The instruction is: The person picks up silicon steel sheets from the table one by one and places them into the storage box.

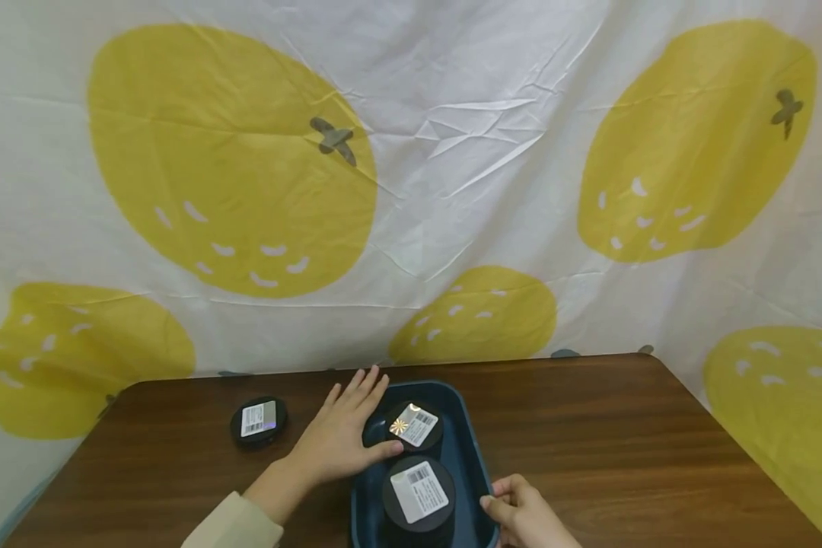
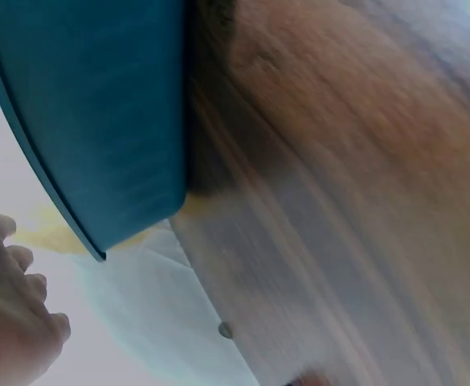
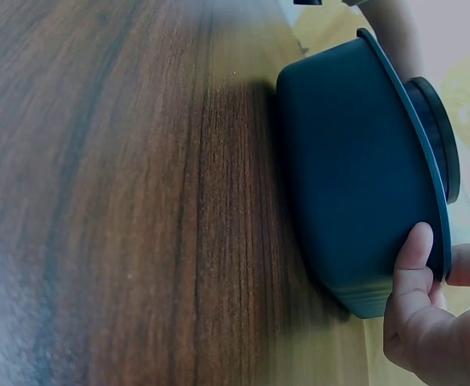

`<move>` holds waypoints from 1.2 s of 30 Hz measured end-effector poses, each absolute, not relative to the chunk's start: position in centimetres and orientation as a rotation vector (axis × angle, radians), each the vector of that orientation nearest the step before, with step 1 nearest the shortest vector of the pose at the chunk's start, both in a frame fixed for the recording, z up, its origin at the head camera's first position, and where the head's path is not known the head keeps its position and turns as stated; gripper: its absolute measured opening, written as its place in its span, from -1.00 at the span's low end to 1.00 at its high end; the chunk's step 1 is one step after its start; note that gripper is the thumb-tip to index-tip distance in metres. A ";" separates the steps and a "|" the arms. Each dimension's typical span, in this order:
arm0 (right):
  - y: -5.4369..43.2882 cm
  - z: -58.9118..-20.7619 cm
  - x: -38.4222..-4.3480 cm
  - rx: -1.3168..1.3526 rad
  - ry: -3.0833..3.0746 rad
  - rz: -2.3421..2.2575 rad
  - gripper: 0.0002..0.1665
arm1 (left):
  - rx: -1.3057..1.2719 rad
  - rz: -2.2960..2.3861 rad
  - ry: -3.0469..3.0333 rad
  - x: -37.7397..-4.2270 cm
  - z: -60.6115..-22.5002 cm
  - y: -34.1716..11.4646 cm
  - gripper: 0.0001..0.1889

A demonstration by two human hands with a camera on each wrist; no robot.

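A dark blue plastic bin [image 1: 478, 457] stands on the table, holding two black round containers with white labels, the far one [image 1: 416, 428] behind the near one [image 1: 419, 498]. My left hand [image 1: 342, 438] reaches over the bin's left rim with fingers stretched out. Its thumb overlaps the far container's edge in the head view. In the left wrist view the fingers [image 2: 27, 273] show beside the bin's rim. My right hand [image 1: 524, 510] pinches the right rim; the right wrist view shows finger and thumb on either side of it.
A third black round item [image 1: 258, 421] with a label lies on the wooden table [image 1: 610, 449], left of the bin. Behind the table's back edge hangs a white cloth [image 1: 452, 213] printed with yellow fruit.
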State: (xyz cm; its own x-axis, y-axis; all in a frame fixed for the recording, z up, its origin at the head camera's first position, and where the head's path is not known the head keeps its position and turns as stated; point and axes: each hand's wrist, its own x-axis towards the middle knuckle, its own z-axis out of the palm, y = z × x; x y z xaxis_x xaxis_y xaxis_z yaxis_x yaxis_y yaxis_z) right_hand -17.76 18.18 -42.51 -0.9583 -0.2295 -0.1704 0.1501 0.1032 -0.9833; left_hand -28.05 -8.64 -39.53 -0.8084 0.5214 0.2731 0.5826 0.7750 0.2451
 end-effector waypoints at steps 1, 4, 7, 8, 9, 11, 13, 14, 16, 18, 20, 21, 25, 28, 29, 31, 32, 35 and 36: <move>18.1 -42.5 -17.8 -0.078 2.107 -1.929 -0.70 | -0.868 -0.475 -2.786 -27.9 -39.6 -8.8 -0.04; 18.1 -42.5 -17.8 -0.072 2.111 -1.927 -0.70 | -0.854 -0.471 -2.801 -27.6 -39.7 -9.5 -0.07; 18.1 -42.5 -17.7 -0.057 2.115 -1.923 -0.69 | -0.848 -0.489 -2.800 -27.2 -39.8 -10.2 -0.11; 18.1 -42.5 -17.7 -0.057 2.116 -1.922 -0.68 | -0.845 -0.491 -2.800 -27.0 -39.9 -10.5 -0.12; 18.1 -42.5 -17.7 -0.058 2.121 -1.920 -0.67 | -0.845 -0.494 -2.800 -26.9 -40.0 -10.7 -0.13; 18.1 -42.5 -17.7 -0.059 2.126 -1.917 -0.67 | -0.840 -0.493 -2.801 -26.7 -40.1 -11.2 -0.15; 18.2 -42.5 -17.7 -0.063 2.128 -1.917 -0.66 | -0.833 -0.484 -2.798 -26.5 -40.3 -11.6 -0.16; 18.1 -42.5 -17.7 -0.064 2.128 -1.919 -0.66 | -0.827 -0.484 -2.794 -26.4 -40.3 -11.8 -0.16; 18.1 -42.5 -17.7 -0.065 2.124 -1.924 -0.66 | -0.816 -0.478 -2.776 -26.3 -40.4 -12.2 -0.17; 18.1 -42.5 -17.7 -0.069 2.131 -1.925 -0.66 | -0.802 -0.480 -2.753 -26.2 -40.4 -12.5 -0.16; 18.1 -42.5 -17.7 -0.071 2.141 -1.922 -0.65 | -0.780 -0.475 -2.742 -26.1 -40.5 -12.9 -0.15; 18.1 -42.5 -17.7 -0.073 2.144 -1.920 -0.65 | -0.768 -0.465 -2.736 -26.1 -40.6 -13.1 -0.15; 18.1 -42.6 -17.7 -0.078 2.150 -1.920 -0.65 | -0.714 -0.460 -2.720 -25.9 -40.7 -13.8 -0.14; 18.2 -42.7 -17.8 -0.083 2.152 -1.923 -0.65 | -0.673 -0.468 -2.721 -25.8 -40.8 -14.2 -0.15; 18.2 -42.7 -17.8 -0.086 2.151 -1.925 -0.65 | -0.658 -0.468 -2.728 -25.8 -40.8 -14.3 -0.15; 18.2 -42.7 -17.8 -0.085 2.163 -1.919 -0.64 | -0.630 -0.461 -2.738 -25.7 -40.8 -14.6 -0.15; 18.2 -42.8 -17.8 -0.082 2.170 -1.914 -0.65 | -0.617 -0.458 -2.743 -25.7 -40.8 -14.8 -0.14; 18.1 -42.8 -17.9 -0.078 2.195 -1.900 -0.66 | -0.587 -0.439 -2.746 -25.6 -40.7 -15.3 -0.14; 18.1 -42.8 -17.9 -0.075 2.204 -1.894 -0.67 | -0.579 -0.434 -2.744 -25.6 -40.7 -15.5 -0.14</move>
State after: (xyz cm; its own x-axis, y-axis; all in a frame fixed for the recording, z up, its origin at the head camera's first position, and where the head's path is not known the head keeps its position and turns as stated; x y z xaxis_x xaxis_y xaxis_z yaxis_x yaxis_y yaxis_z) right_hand -17.88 18.08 -42.78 -0.9713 -0.1902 -0.1428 0.1126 0.1610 -0.9805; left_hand -25.64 -15.52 -40.67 -0.8729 0.3400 0.3499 0.4314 0.8728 0.2281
